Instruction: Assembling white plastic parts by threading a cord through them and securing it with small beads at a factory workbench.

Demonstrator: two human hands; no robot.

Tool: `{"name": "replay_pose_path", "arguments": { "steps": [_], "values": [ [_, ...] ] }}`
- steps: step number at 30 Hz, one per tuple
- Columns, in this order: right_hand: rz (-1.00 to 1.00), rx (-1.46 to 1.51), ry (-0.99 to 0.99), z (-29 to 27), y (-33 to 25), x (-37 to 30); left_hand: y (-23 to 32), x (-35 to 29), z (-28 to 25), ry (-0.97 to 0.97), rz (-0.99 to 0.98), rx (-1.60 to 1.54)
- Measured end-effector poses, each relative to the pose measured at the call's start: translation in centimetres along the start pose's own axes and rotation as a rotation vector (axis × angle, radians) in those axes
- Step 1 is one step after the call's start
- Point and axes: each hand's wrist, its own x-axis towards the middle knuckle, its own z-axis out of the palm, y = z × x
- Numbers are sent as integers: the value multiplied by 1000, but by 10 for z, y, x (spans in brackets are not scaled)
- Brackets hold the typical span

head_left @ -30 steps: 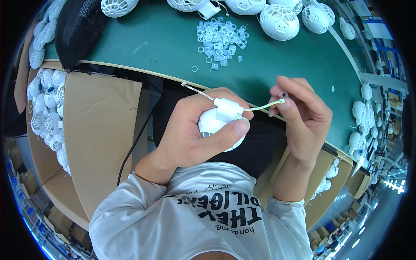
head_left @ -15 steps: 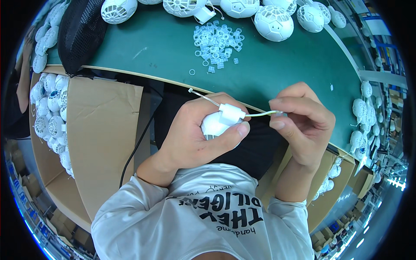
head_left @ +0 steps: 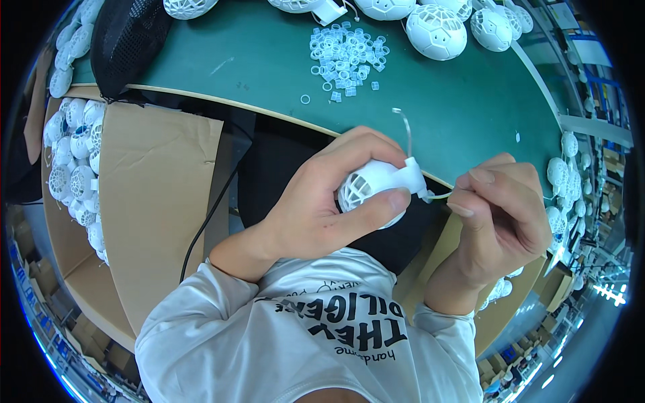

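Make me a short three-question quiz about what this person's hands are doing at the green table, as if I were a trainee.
1. True or false: the left hand is wrapped around a white lattice ball.
2. What does the right hand pinch?
A. a small ring
B. a thin pale cord
C. a black cable
3. Fill in: the pile of small white rings lies on the ____ table.

Key:
1. True; its thumb presses the ball's near side.
2. B; the thin pale cord comes out at the ball's white cap.
3. Green.
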Motion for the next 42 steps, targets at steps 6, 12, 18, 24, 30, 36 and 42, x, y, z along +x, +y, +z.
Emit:
{"name": "replay_pose_path", "arguments": {
  "steps": [6,12,18,24,30,36,42],
  "values": [
    [-41,-11,42,4,-2,-2,4,-4,10,-24,-11,-10],
    [-115,-37,44,8,-9,-1,1,-8,13,59,69,69],
    [-109,-17,33,11,-9,-4,4,-2,6,19,187,152],
    [-86,-40,1,10,-11,-8,1,-2,5,77,249,112],
    [-116,-27,-44,9,-11,-9,3,-4,3,53,183,57],
    [-66,43,-21,7,-12,-13,1,-5,3,11,191,54],
    [-69,33,-19,8,-13,-13,0,-6,2,46,219,53]
  ]
}}
